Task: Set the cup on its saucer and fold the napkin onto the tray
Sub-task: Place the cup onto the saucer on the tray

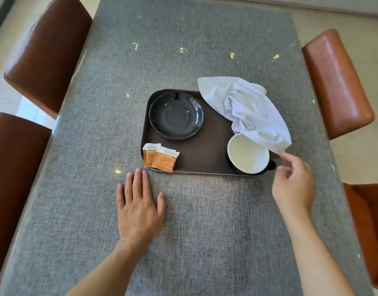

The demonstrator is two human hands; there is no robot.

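A dark brown tray (207,146) lies on the grey table. Its far left corner holds an empty black saucer (176,115). A cup (248,153), black outside and white inside, stands in the tray's near right corner, apart from the saucer. A crumpled white napkin (245,107) lies over the tray's right side, and its near corner overhangs the cup's rim. My right hand (292,182) hovers just right of the cup with its fingers apart, close to the napkin's corner and the cup's handle. My left hand (139,201) rests flat on the table in front of the tray.
Two orange sachets (160,158) lie at the tray's near left corner, overlapping its rim. Brown leather chairs stand along both long sides of the table, among them one at the far left (49,54) and one at the right (337,82).
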